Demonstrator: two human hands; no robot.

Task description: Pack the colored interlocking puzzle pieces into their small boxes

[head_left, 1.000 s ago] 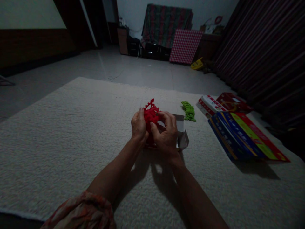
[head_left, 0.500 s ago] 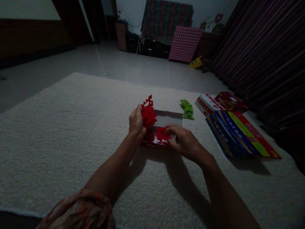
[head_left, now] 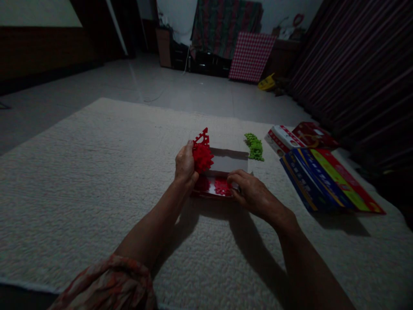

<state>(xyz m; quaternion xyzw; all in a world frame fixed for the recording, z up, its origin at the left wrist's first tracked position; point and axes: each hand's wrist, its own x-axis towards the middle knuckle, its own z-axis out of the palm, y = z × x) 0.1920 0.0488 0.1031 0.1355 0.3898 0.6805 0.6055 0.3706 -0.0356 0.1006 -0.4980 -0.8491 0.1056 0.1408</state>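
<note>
My left hand [head_left: 185, 162] is closed around a bunch of red toothed plastic pieces [head_left: 203, 158], with a red triangular frame piece [head_left: 203, 136] sticking up from the top. They stand over the left end of an open shallow box [head_left: 230, 160] with pale inner walls. My right hand [head_left: 250, 189] is at the box's right end. Its thumb and fingers pinch the right edge of a flat red toothed piece [head_left: 222, 186], slightly blurred, low in front of the box's back wall. Where the fingertips meet the piece is partly hidden.
Green plastic pieces [head_left: 254, 147] lie in a cluster beyond the box. To the right are a blue, yellow and red printed cardboard sheet [head_left: 329, 181], a white-and-red box [head_left: 284, 140] and a dark red box [head_left: 314, 134]. Everything rests on a cream quilted mat [head_left: 97, 185].
My right hand has shifted slightly right and down, and the flat red piece has moved with it. My left hand keeps its hold on the red bunch, almost in place.
</note>
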